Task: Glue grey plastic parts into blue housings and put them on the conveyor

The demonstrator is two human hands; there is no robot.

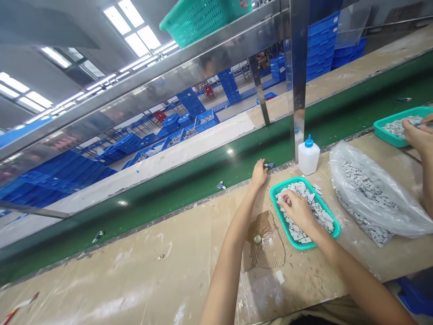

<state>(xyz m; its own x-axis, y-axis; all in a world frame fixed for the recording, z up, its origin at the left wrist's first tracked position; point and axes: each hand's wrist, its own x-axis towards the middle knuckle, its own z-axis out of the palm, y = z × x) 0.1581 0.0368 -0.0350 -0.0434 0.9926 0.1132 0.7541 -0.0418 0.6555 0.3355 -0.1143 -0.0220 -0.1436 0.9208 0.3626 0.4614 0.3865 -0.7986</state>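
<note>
Blue crates (192, 104) stack up across the hall beyond the green conveyor belt (209, 189), and on the counter (135, 266) my teal plastic tray (283, 216) lies slantwise, its long axis running from far left to near right, heaped with flat grey pieces (321, 212). My right hand (297, 210) is the nearer one, curled down onto the pieces, and it hides whether I have hold of any, so I can't tell. My left hand (259, 174) rests loosely curled at the counter's far edge, nothing visible in it, just beside a small dark piece (269, 166) beyond the tray's far corner. A bulging plastic bag (368, 194) of more grey pieces lies to the tray's right
</note>
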